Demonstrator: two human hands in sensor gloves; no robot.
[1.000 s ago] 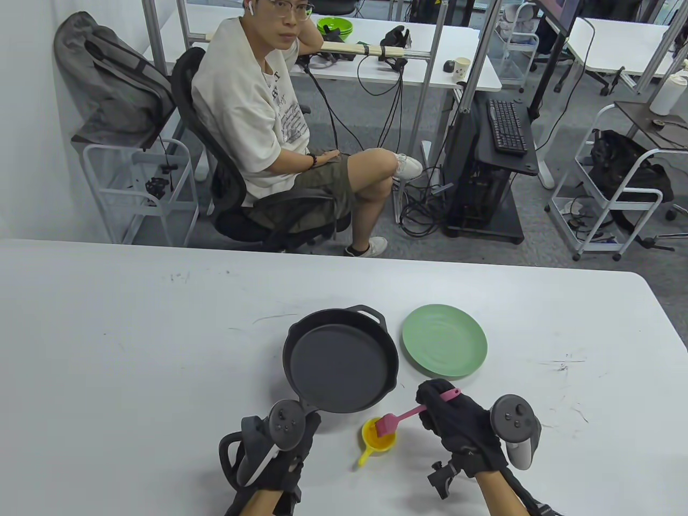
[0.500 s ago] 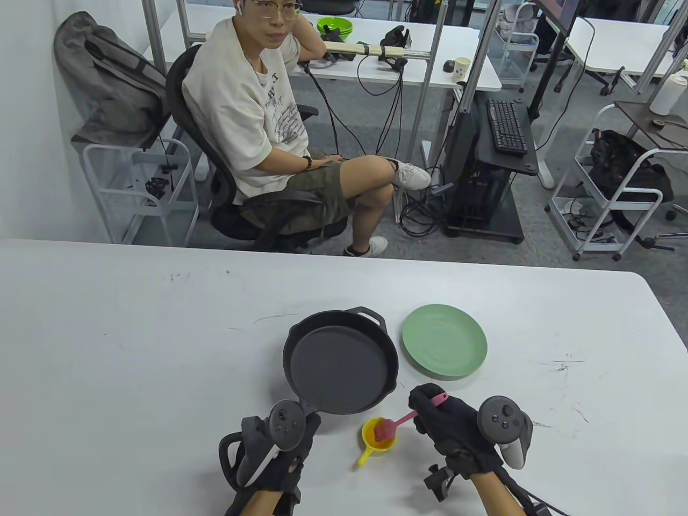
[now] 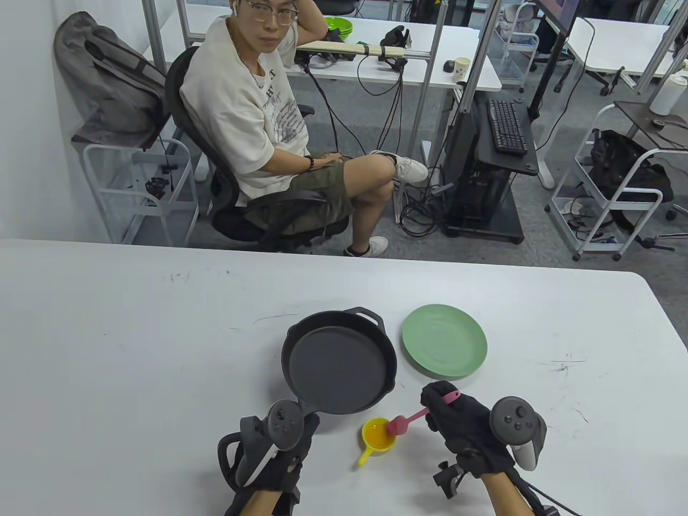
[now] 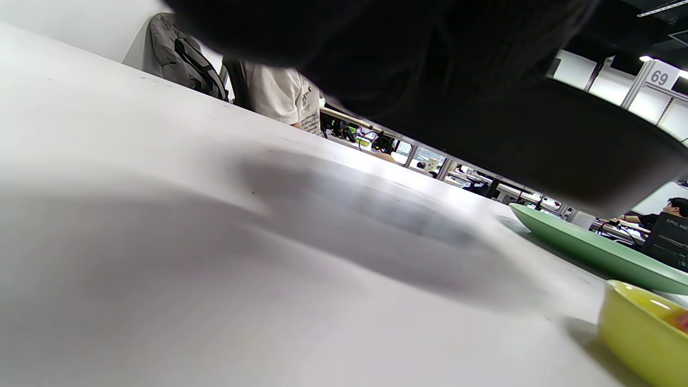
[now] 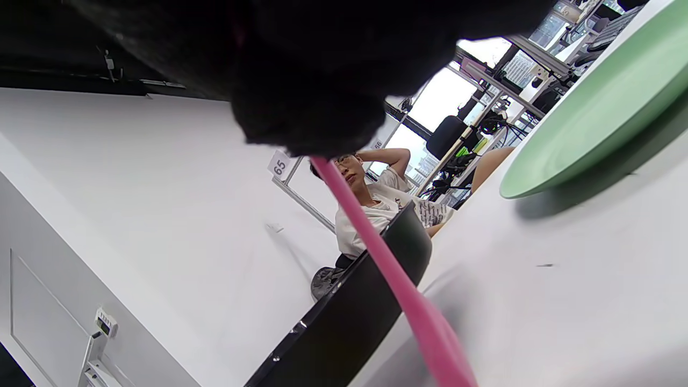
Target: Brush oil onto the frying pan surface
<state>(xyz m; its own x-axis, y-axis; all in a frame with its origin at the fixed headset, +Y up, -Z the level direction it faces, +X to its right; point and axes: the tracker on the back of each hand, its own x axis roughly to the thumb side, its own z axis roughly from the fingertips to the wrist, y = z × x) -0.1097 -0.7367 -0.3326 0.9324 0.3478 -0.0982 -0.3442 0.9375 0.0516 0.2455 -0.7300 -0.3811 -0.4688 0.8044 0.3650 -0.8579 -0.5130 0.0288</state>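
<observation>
A black cast-iron frying pan [image 3: 338, 368] sits near the table's front middle; it also shows in the left wrist view [image 4: 537, 140] and the right wrist view [image 5: 349, 317]. My left hand [image 3: 279, 435] grips the pan's handle at its near end, the handle hidden under the hand. My right hand [image 3: 457, 419] grips a pink silicone brush [image 3: 411, 418], whose handle also shows in the right wrist view [image 5: 387, 269]. The brush head [image 3: 399, 425] hovers at the right rim of a small yellow oil cup [image 3: 378, 436], which also shows in the left wrist view [image 4: 639, 328].
A green plate [image 3: 445, 346] lies right of the pan; it also shows in the wrist views [image 4: 586, 247] [image 5: 591, 107]. A seated person [image 3: 274, 134] faces the table from beyond its far edge [image 3: 322, 252].
The brush head has come out of the yellow cup, moving up and right to its rim. My right hand shifted slightly right. My left hand and the pan stayed in place.
</observation>
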